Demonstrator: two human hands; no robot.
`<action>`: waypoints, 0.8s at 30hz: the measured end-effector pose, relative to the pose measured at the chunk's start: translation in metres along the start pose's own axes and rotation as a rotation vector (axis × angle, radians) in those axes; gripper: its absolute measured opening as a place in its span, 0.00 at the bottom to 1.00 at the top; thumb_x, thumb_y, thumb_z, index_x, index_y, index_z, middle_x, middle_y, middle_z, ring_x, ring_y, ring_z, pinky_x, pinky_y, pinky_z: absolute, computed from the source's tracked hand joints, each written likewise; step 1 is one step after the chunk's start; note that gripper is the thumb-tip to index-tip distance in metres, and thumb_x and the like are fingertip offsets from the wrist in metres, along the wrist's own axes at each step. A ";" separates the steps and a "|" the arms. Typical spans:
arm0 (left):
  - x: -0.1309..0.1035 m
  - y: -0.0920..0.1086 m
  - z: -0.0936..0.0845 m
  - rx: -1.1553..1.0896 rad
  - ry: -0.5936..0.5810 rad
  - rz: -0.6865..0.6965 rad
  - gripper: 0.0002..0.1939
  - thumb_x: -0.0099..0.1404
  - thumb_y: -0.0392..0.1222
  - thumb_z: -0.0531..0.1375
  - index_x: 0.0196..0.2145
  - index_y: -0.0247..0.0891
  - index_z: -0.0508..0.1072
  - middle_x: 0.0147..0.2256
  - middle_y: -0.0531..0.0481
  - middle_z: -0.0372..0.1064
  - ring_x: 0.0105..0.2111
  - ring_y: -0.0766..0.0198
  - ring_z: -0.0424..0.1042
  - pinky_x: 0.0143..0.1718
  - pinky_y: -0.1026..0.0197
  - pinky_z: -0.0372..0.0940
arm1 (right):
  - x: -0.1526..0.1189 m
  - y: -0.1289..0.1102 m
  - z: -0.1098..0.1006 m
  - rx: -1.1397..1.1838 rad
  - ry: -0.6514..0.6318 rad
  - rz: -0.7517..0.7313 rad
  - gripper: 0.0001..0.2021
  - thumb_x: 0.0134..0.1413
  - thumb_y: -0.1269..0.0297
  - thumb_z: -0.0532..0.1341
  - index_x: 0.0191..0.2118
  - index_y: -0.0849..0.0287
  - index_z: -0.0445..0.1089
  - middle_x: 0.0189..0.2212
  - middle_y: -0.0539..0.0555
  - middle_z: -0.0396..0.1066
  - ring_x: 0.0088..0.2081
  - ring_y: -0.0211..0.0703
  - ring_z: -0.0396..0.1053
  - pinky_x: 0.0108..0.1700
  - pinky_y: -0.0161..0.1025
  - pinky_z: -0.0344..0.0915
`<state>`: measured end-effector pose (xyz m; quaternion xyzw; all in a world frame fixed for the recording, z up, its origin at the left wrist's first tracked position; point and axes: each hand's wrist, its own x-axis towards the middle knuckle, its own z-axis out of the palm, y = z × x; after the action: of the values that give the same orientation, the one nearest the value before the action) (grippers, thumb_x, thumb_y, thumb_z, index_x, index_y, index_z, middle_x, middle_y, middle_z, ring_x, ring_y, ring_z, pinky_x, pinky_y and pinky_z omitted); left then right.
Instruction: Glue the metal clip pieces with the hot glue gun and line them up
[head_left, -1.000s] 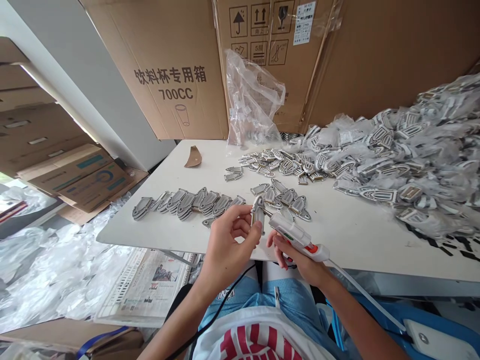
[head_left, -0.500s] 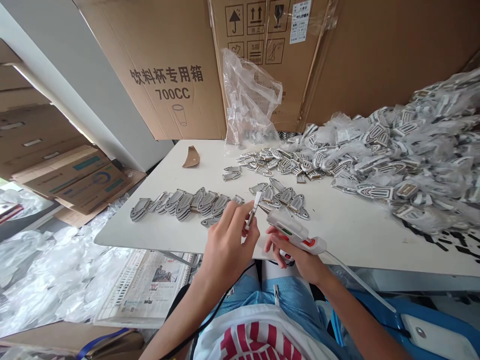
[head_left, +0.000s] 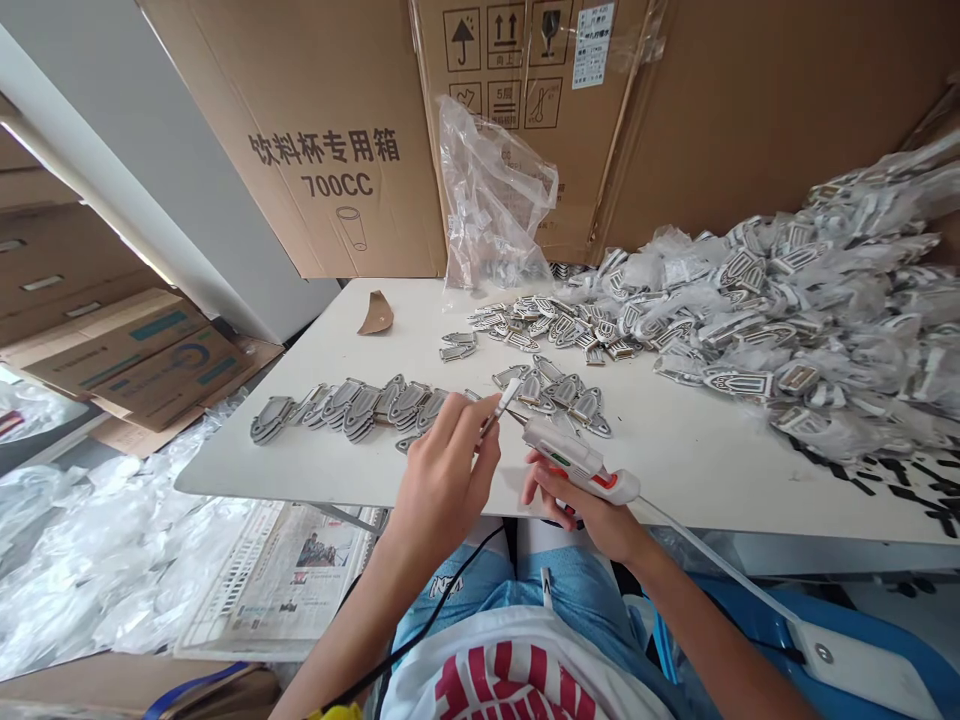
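My left hand (head_left: 450, 458) is closed on a small flat grey-and-white piece (head_left: 504, 402), gripped between thumb and fingers and seen nearly edge-on. My right hand (head_left: 581, 505) is wrapped round the handle of a white hot glue gun (head_left: 566, 450) with a red trigger. The gun's thin nozzle points left, right up by the piece; whether it touches cannot be made out. Left of my hands, stacks of grey arch-shaped pieces (head_left: 364, 408) lie in a row. Just beyond the nozzle is a loose cluster of similar pieces (head_left: 559, 390).
Behind stand large cardboard boxes (head_left: 322, 90) with a clear plastic bag (head_left: 491, 200) in front. A heap of plastic-wrapped pieces (head_left: 750, 300) covers the table's right side, black strips (head_left: 907, 490) near it. A cardboard scrap (head_left: 376, 313) lies on the white table (head_left: 300, 340). The gun's cord (head_left: 712, 555) trails right.
The view has shifted slightly. The piece in my left hand is tilted more to the right, and the glue gun's nozzle stays close to it. Both hands keep their hold.
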<state>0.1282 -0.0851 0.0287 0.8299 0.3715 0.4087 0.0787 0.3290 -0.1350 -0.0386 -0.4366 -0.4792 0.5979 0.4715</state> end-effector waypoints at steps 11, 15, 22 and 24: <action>0.008 -0.009 0.003 -0.783 -0.016 -0.658 0.14 0.68 0.52 0.68 0.43 0.39 0.76 0.37 0.49 0.73 0.34 0.64 0.72 0.28 0.66 0.64 | 0.000 0.001 -0.010 0.097 -0.151 -0.084 0.19 0.71 0.46 0.62 0.54 0.54 0.70 0.36 0.52 0.76 0.20 0.33 0.53 0.24 0.38 0.51; 0.010 -0.007 0.000 -0.752 0.009 -0.666 0.12 0.68 0.49 0.69 0.41 0.39 0.78 0.39 0.48 0.75 0.39 0.63 0.72 0.32 0.66 0.65 | 0.001 0.002 -0.011 0.091 -0.137 -0.093 0.18 0.71 0.46 0.61 0.53 0.54 0.71 0.35 0.53 0.76 0.20 0.33 0.53 0.25 0.38 0.52; 0.012 -0.005 0.002 -0.930 0.053 -0.720 0.23 0.62 0.46 0.74 0.52 0.40 0.74 0.43 0.46 0.79 0.40 0.63 0.76 0.37 0.64 0.70 | 0.000 0.004 -0.012 0.064 -0.163 -0.063 0.20 0.70 0.44 0.62 0.53 0.54 0.71 0.36 0.53 0.76 0.22 0.35 0.57 0.28 0.39 0.58; 0.012 -0.006 0.003 -0.953 0.069 -0.746 0.27 0.60 0.45 0.75 0.54 0.40 0.74 0.42 0.46 0.80 0.39 0.63 0.78 0.37 0.64 0.71 | 0.000 0.004 -0.013 0.057 -0.162 -0.065 0.19 0.71 0.44 0.62 0.52 0.54 0.72 0.36 0.53 0.75 0.23 0.35 0.57 0.28 0.39 0.58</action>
<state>0.1316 -0.0725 0.0317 0.5035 0.4156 0.5017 0.5675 0.3407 -0.1331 -0.0450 -0.3574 -0.5125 0.6292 0.4623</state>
